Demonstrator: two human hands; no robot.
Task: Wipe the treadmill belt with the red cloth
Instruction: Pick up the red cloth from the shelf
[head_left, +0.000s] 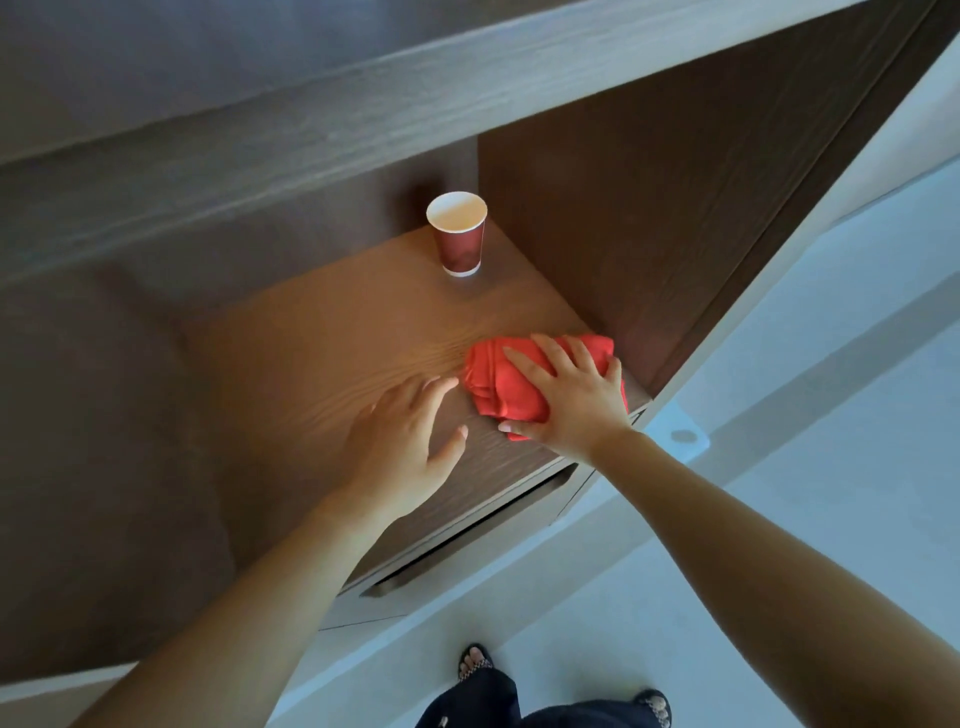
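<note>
Fingers (524, 364) of right hand (576, 400) are lying spread, grip unclosed, on crumpled red cloth (488, 384), fetching or returning it; left hand (400, 441) is hovering open.

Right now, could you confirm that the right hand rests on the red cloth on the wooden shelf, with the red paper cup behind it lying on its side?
Not quite: the head view shows the red paper cup standing upright, not on its side. The right hand does rest on the red cloth on the wooden shelf.
</note>
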